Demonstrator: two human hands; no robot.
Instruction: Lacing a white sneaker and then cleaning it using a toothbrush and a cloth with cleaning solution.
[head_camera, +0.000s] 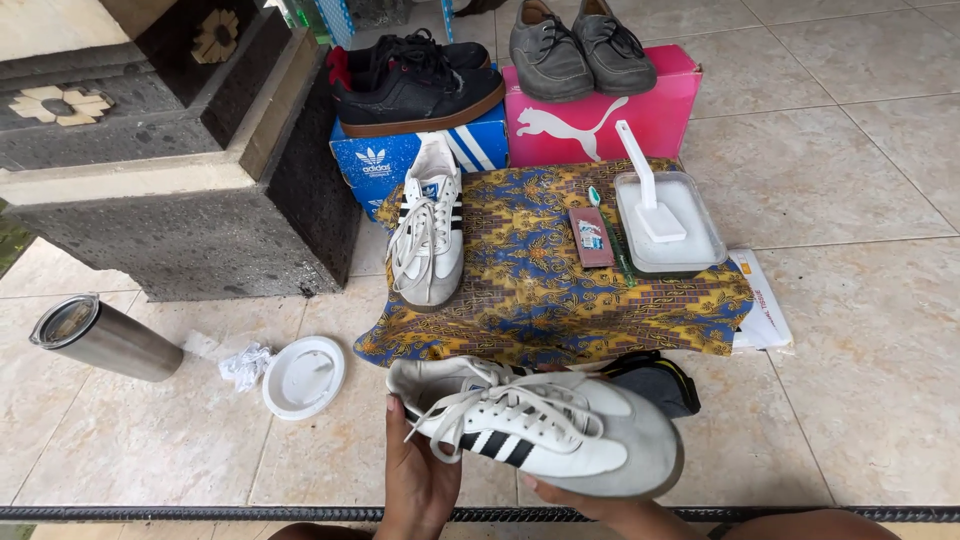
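Closest to the camera, a white low-top leather sneaker w/ black side stripes and grey suede toe (545, 430) is held up over the tile floor (850, 380), lying on its side, toe pointing right, white laces loose. Left hand (415, 480) grips it at the heel end, thumb up on the collar, fingers wrapped underneath. Right hand (585, 497) is mostly hidden below the shoe; only fingertips show cupping the sole near the toe, so it's supporting it from under. Just behind the shoe, a dark pouch w/ yellow trim (655, 380) pokes out on the floor. Beyond that, a blue-and-gold batik cloth (530, 290) is spread out; the matching white striped sneaker (428, 235) stands on its left edge, toe toward the camera. On the cloth's right side sits a clear rectangular plastic tray (668, 225) w/ a white brush (648, 195) resting in it, and beside it a small maroon packet (592, 238) and a green-handled toothbrush (612, 235). Behind the cloth, a pair of black sneakers w/ brown soles (415, 80) sits on a blue shoebox (400, 160), and a pair of grey lace-up shoes (580, 50) on a pink shoebox (600, 120). Far left on the floor: a steel tumbler lying on its side (100, 338), a crumpled white tissue (245, 365), a round white lid (304, 376). Dark stone pillar base (180, 180) at upper left.
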